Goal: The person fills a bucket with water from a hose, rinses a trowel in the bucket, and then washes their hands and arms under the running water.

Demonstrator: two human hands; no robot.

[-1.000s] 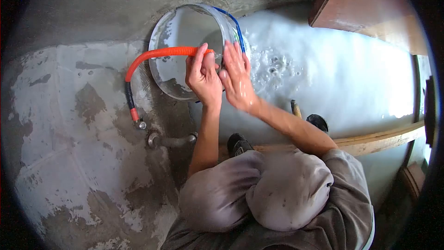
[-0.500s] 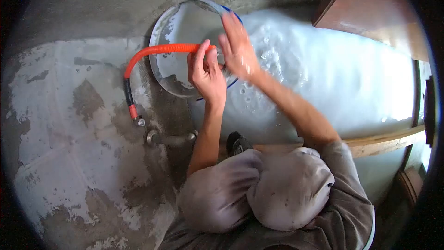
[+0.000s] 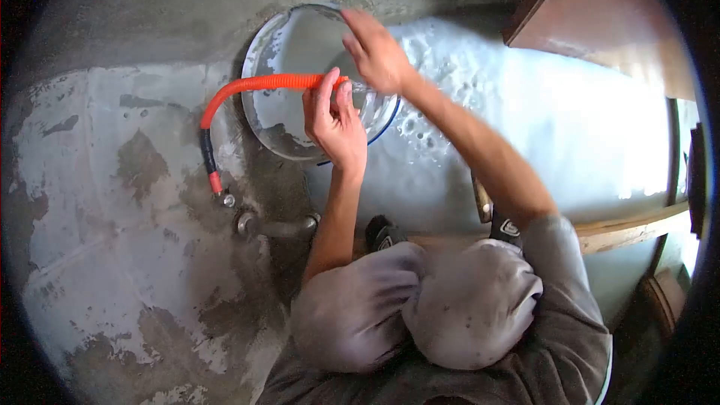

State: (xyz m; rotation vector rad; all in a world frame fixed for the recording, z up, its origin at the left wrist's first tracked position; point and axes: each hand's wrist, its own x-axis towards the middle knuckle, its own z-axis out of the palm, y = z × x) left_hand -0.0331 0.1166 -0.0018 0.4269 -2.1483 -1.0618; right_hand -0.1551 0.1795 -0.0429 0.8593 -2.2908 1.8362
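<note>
My left hand (image 3: pixel 336 127) is closed around the free end of an orange corrugated hose (image 3: pixel 281 81). Clear water (image 3: pixel 363 95) comes out at that end. Just beyond it, my right hand (image 3: pixel 381 58) is raised with fingers stretched out and holding nothing; motion blurs it a little. Both hands are over the right side of a round pan (image 3: pixel 253 124) with a pale rim and a wet, grey-stained inside. From the pan's left edge the hose bends down to a black and red section (image 3: pixel 210 161) at a metal tap (image 3: pixel 227 199).
Rippling, cloudy water (image 3: pixel 465 135) spreads to the right, bordered by a wooden beam (image 3: pixel 622 229). A brown panel (image 3: pixel 607 22) juts in at upper right. A curved metal pipe (image 3: pixel 279 225) sticks out near the stained concrete (image 3: pixel 135 255). My knees (image 3: pixel 465 315) are close below.
My right hand has shifted left and slightly up, its arm swinging with it. A shoe and a slim handled object now show beneath the arm. The left hand stays on the hose.
</note>
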